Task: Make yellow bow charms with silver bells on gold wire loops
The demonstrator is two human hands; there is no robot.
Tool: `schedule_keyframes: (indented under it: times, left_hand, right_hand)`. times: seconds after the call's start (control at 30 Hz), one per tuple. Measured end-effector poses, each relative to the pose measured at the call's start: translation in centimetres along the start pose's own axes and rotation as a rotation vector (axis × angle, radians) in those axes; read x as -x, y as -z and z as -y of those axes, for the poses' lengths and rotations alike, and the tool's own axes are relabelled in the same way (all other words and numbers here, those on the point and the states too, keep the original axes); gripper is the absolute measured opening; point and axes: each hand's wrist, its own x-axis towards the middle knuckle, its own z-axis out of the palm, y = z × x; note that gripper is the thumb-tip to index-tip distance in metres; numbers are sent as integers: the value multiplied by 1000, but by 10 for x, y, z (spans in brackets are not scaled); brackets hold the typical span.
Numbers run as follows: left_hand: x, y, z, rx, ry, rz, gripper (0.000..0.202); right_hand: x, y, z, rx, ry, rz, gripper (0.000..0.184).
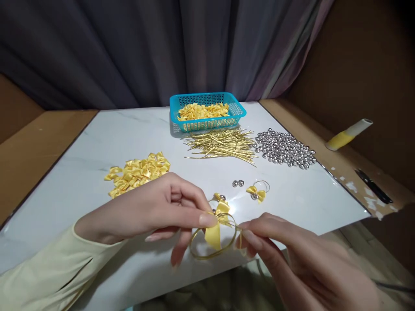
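My left hand (162,207) pinches a small yellow ribbon bow (216,229) between thumb and forefinger, just above the near edge of the white board (97,142). A thin gold wire (210,252) is bent into a loop around the bow. My right hand (292,255) pinches the right end of that wire loop, fingers closed. A small silver bell (222,198) lies on the board just behind the bow.
A finished bow with bell and wire ring (257,193) and two loose bells (238,183) lie on the board. Further back are a yellow bow pile (138,172), gold wires (220,144), silver bells (285,149) and a blue basket (207,125) of bows. Scissors (372,185) and a roll (348,134) lie right.
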Motion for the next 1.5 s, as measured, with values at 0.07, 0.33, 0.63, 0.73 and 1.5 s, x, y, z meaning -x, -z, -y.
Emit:
schedule_keyframes:
  times: [0.07, 0.33, 0.63, 0.73, 1.5]
  left_hand:
    - [1, -4, -2, -81, 28, -41, 14]
    - [5, -11, -4, -193, 24, -49, 18]
    - [4, -13, -4, -285, 35, -72, 14]
    - [3, -13, -5, -285, 37, -61, 15]
    - [1, -13, -3, -286, 36, -69, 18]
  right_hand:
    - [-1, 1, 0, 18, 21, 1, 24]
    - [3, 6, 2, 182, 14, 134, 17]
    - [4, 5, 0, 242, -22, 189, 17]
    - [4, 5, -1, 223, -29, 197, 17]
    - [4, 7, -1, 242, -34, 195, 16]
